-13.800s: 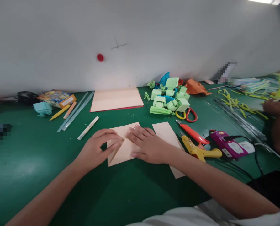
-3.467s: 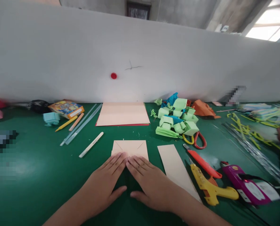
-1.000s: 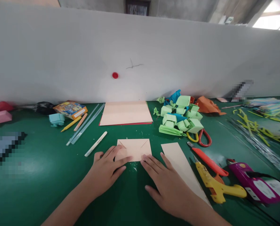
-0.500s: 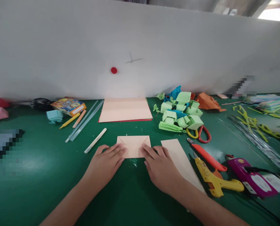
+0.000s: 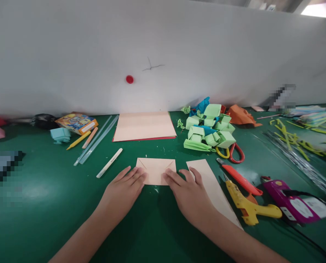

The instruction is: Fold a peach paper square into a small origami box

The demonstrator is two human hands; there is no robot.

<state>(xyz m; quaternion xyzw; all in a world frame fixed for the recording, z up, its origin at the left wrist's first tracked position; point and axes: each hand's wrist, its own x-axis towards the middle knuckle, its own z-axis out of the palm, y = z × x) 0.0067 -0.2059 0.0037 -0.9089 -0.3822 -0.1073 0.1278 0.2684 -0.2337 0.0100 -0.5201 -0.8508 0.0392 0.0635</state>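
A folded peach paper [image 5: 156, 170], a small rectangle with two corner creases, lies flat on the green table [image 5: 42, 204]. My left hand [image 5: 123, 190] rests palm down with its fingertips on the paper's near left edge. My right hand [image 5: 188, 191] lies flat too, its fingertips on the near right edge. Both hands press on the paper and hold nothing. A peach paper strip [image 5: 212, 188] lies just right of my right hand, partly under my wrist.
A stack of peach sheets [image 5: 143, 126] lies behind. Green folded paper pieces [image 5: 209, 133], scissors [image 5: 232, 153], an orange cutter [image 5: 239, 179], a yellow glue gun [image 5: 250, 206] and a purple tool [image 5: 291, 204] are at the right. Pens, glue sticks [image 5: 95, 138] and a small box [image 5: 75, 122] are at the left.
The paper has been folded from a larger shape into a shorter rectangle. My hands, earlier covering its near half, have spread apart to its two near corners.
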